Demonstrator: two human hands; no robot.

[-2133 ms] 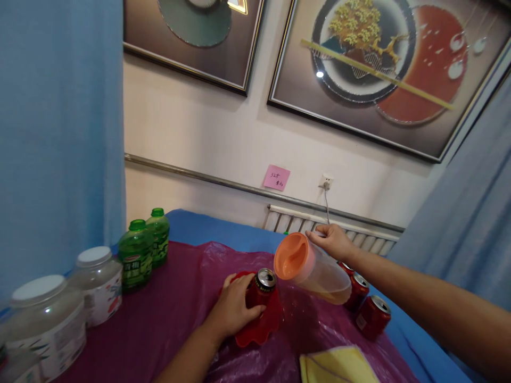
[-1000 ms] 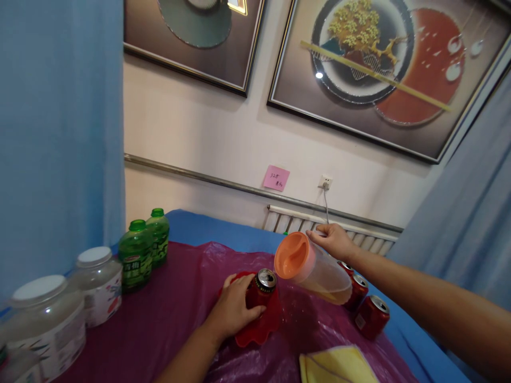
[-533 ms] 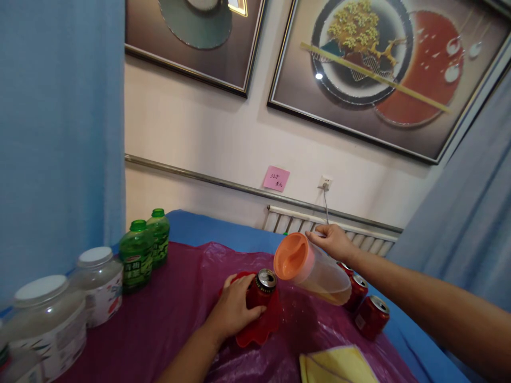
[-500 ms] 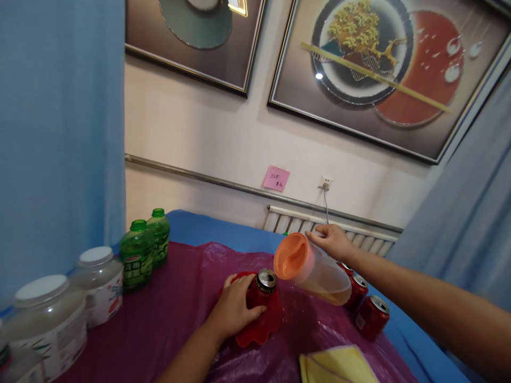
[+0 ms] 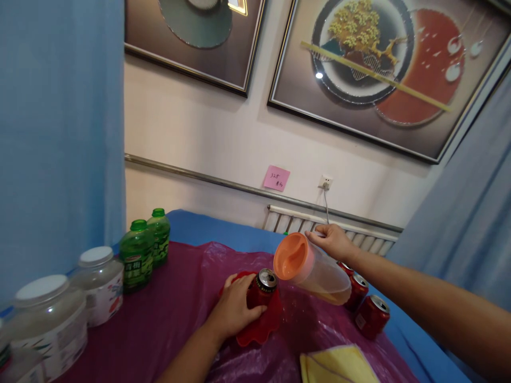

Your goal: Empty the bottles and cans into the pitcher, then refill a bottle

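My left hand [image 5: 235, 308] is wrapped round a red can [image 5: 260, 291], which stands upright on a red scalloped mat [image 5: 261, 329]. My right hand [image 5: 333, 242] holds a clear pitcher [image 5: 325, 276] from its far side; the handle is hidden. The pitcher is tilted to the left, with its orange lid [image 5: 293, 256] close to the can's top and some yellowish liquid along its lower side. No stream is visible between lid and can. Beneath the pitcher, a wet patch [image 5: 297, 324] shows on the purple plastic sheet [image 5: 159, 324].
Several red cans stand at the right, one at the front [image 5: 372, 317]. A folded yellow cloth [image 5: 339, 366] lies near the front. Green bottles [image 5: 136, 258] and lidded clear jars [image 5: 48, 332] line the left side. Behind the blue table cover [image 5: 215, 231] is a radiator [image 5: 369, 242].
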